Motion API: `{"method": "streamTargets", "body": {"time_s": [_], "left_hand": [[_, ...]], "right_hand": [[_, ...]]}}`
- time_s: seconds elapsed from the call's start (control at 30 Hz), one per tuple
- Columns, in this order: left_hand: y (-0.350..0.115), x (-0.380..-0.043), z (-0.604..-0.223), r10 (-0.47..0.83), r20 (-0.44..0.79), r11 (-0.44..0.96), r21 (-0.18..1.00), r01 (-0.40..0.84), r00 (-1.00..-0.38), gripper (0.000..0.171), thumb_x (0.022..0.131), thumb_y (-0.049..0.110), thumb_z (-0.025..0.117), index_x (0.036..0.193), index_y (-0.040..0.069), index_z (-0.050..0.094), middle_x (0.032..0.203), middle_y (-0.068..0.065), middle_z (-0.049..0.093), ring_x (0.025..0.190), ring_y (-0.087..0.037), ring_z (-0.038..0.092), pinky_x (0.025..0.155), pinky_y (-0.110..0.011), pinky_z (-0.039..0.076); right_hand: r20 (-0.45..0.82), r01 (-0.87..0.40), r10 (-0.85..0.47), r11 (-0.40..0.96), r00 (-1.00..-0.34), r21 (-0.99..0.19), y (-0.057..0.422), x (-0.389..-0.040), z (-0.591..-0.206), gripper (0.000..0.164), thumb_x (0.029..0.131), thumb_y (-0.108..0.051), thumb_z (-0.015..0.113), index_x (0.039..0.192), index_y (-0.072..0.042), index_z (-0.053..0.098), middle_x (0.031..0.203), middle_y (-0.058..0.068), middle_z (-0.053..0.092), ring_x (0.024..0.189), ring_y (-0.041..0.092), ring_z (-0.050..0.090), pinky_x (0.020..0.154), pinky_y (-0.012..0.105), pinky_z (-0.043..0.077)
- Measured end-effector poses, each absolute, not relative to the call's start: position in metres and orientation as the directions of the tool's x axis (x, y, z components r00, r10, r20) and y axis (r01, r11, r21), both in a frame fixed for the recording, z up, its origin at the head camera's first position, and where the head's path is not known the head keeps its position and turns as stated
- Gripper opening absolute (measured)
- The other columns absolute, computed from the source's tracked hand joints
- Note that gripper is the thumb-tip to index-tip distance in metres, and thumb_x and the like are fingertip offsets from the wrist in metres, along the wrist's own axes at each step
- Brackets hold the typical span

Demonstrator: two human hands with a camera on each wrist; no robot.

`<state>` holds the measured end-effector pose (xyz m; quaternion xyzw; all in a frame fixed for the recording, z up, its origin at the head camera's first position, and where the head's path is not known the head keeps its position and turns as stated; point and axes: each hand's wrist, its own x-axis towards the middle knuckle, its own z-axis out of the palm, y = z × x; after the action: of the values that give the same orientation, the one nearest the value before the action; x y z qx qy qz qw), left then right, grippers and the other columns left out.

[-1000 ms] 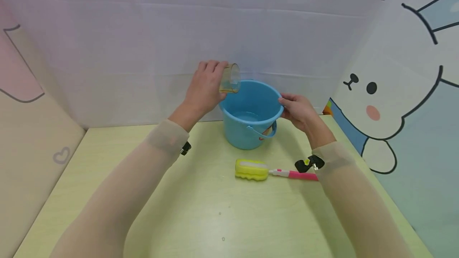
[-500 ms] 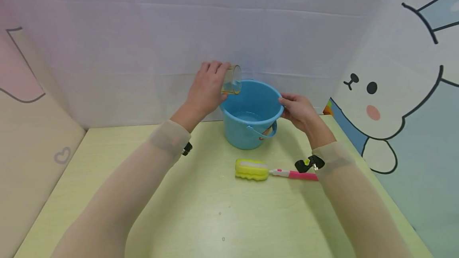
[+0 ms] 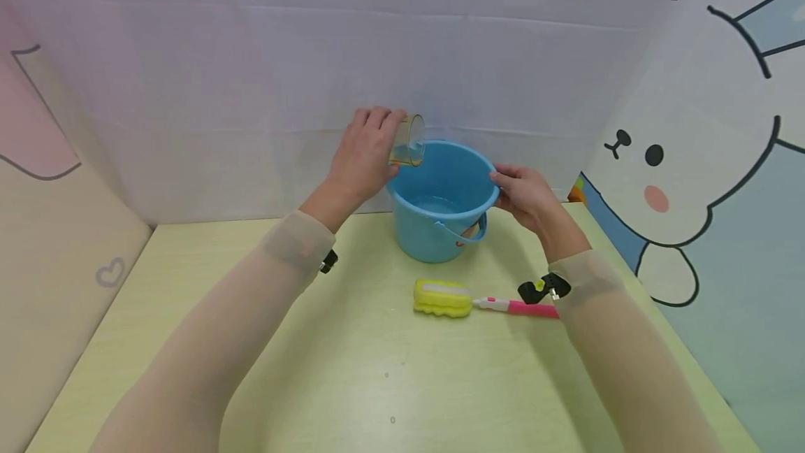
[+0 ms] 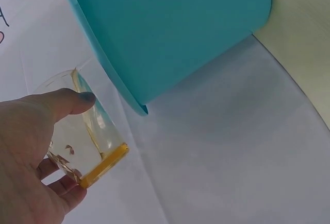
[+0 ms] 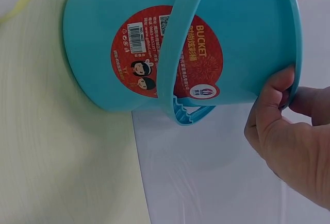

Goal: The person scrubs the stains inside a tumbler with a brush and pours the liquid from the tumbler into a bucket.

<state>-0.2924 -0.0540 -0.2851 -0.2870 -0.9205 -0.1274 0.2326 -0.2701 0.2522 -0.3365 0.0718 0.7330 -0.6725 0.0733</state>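
My left hand point(image 3: 361, 156) grips a clear, amber-tinted drinking glass point(image 3: 410, 140), tipped onto its side with its mouth over the left rim of a blue bucket point(image 3: 424, 235). In the left wrist view the thumb lies along the wall of the glass point(image 4: 108, 136), whose base is thick and amber. The bucket stands upright on the table, with some clear liquid at its bottom. My right hand point(image 3: 525, 194) pinches the bucket's right rim between thumb and fingers. Its handle point(image 5: 175, 44) hangs down across a round red label point(image 5: 142, 64).
A bottle brush point(image 3: 442, 298) with a yellow sponge head and pink-and-white handle lies on the table point(image 3: 314, 369) in front of the bucket. Behind the bucket is a white cloth wall point(image 3: 283, 89). A printed rabbit panel point(image 3: 692, 180) borders the right side.
My left hand and the glass have shifted slightly right, bringing the mouth of the glass a little further over the bucket. The right hand keeps its hold on the rim.
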Motion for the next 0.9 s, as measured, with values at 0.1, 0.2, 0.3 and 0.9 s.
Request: {"method": "streamTargets", "body": {"time_s": [0.1,0.2,0.3,0.9], "left_hand": [[-0.054,-0.2918,-0.2848,0.47,0.502,0.802,0.101,0.589,-0.726,0.086,0.084,0.019,0.093,0.155,0.006,0.047,0.147,-0.017,0.053,0.134,-0.038,0.045,0.109,-0.049,0.047],[-0.0538,-0.2914,-0.2848,0.471,0.503,0.802,0.098,0.59,-0.724,0.085,0.085,0.018,0.092,0.155,0.005,0.047,0.147,-0.017,0.053,0.135,-0.038,0.044,0.109,-0.048,0.046],[-0.0535,-0.2917,-0.285,0.473,0.508,0.801,0.093,0.592,-0.72,0.085,0.085,0.018,0.092,0.155,0.005,0.047,0.147,-0.017,0.053,0.134,-0.038,0.045,0.109,-0.048,0.047],[-0.0551,-0.2939,-0.2876,0.489,0.521,0.792,0.071,0.607,-0.699,0.086,0.083,0.015,0.093,0.154,0.003,0.047,0.145,-0.019,0.054,0.133,-0.04,0.046,0.112,-0.048,0.045]], "right_hand": [[-0.205,0.205,0.006,0.082,-0.979,-0.975,0.2526,-0.2703,-0.3367,0.055,0.114,-0.021,0.05,0.163,-0.001,0.036,0.158,0.02,0.047,0.121,0.023,0.067,0.09,0.025,0.06],[-0.206,0.206,0.005,0.084,-0.979,-0.975,0.253,-0.2702,-0.337,0.055,0.114,-0.021,0.05,0.163,-0.001,0.036,0.159,0.02,0.046,0.122,0.023,0.067,0.091,0.026,0.06],[-0.205,0.205,0.004,0.086,-0.979,-0.975,0.2531,-0.2701,-0.3371,0.055,0.114,-0.021,0.05,0.164,-0.001,0.036,0.16,0.021,0.045,0.116,0.019,0.069,0.091,0.026,0.06],[-0.202,0.201,0.005,0.094,-0.979,-0.975,0.2523,-0.2682,-0.3356,0.055,0.114,-0.021,0.049,0.164,-0.001,0.035,0.159,0.021,0.046,0.115,0.018,0.069,0.089,0.024,0.06]]}}
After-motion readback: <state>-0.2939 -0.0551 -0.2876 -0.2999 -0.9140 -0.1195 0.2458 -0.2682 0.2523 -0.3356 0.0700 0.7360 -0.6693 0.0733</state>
